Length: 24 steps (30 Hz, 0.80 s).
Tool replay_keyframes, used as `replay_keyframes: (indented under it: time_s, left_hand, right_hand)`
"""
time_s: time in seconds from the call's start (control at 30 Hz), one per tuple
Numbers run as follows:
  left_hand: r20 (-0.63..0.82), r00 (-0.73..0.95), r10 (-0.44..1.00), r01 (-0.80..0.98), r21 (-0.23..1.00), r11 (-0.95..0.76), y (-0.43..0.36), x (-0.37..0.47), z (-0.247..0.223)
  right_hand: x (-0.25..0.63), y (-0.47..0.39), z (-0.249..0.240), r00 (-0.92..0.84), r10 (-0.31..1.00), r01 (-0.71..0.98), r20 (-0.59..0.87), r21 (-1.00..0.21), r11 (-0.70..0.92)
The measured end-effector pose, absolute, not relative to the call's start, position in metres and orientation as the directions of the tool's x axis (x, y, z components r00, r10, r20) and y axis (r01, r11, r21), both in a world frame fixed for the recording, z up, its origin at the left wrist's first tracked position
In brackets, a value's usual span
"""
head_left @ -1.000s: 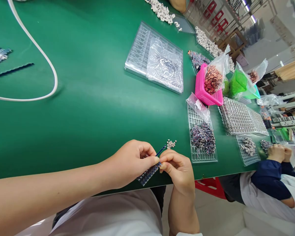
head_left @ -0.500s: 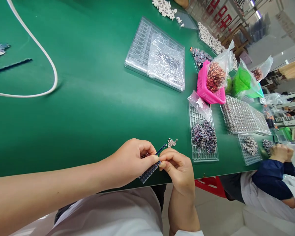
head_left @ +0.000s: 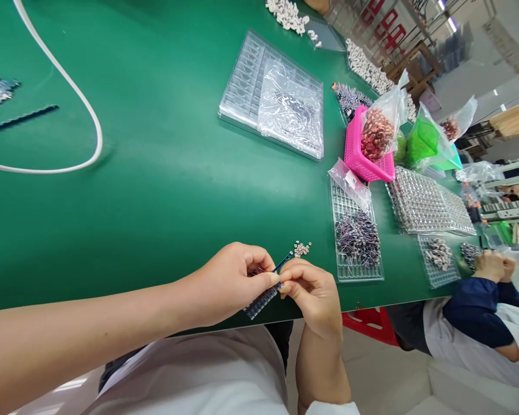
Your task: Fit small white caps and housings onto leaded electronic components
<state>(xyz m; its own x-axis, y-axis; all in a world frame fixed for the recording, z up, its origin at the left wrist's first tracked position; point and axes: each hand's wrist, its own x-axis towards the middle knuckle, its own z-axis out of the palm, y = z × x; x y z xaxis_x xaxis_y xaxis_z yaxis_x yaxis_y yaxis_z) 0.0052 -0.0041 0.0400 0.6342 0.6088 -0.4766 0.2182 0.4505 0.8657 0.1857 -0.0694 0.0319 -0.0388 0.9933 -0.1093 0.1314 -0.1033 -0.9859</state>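
Observation:
My left hand (head_left: 246,279) is closed on a dark blue strip of small circuit boards (head_left: 262,301) near the front edge of the table. Fine wires show under its fingers, and one narrow end of the strip pokes out past the fingertips. Against the same strip, my right hand (head_left: 311,291) pinches with thumb and forefinger; whatever lies between those fingertips is too small to make out. Just beyond the right hand lies a little heap of small pale round parts (head_left: 301,249).
A clear tray of wired parts (head_left: 358,242) stands to the right, behind it a pink basket (head_left: 369,153) with a bag of copper-coloured pieces. Stacked clear trays (head_left: 242,86) lie farther back. A white cable (head_left: 90,115) loops at left. A co-worker's hands (head_left: 495,266) are at far right.
Both hands keep nearly the same pose at the strip. The whole view has shifted very slightly; nothing else has visibly moved.

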Motion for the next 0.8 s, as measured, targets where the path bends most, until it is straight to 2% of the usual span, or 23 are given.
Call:
replay_keyframes:
  time_s: [0.23,0.4,0.47,0.63,0.8]
  left_hand:
    - [-0.439,0.605,0.664,0.177,0.887,0.426,-0.004,0.005,0.044]
    - [-0.305,0.583,0.753,0.194,0.952,0.235,-0.006,0.003,0.045]
    - [-0.276,0.595,0.754,0.211,0.96,0.185,-0.007,0.003,0.044]
    - [-0.333,0.614,0.715,0.191,0.942,0.275,-0.005,0.003,0.045]
    - [-0.284,0.64,0.714,0.283,0.951,0.125,-0.005,0.001,0.042]
  right_hand:
    - [0.183,-0.072,0.028,0.035,0.994,0.131,-0.1,-0.986,-0.104]
    - [0.182,-0.076,0.027,0.1,0.994,0.145,-0.046,-0.988,-0.06]
    - [0.182,-0.078,0.028,0.117,0.993,0.173,-0.014,-0.984,-0.034]
    - [0.181,-0.08,0.026,0.162,0.985,0.199,0.057,-0.98,0.024]
    - [0.181,-0.081,0.026,0.168,0.984,0.136,0.052,-0.99,0.029]
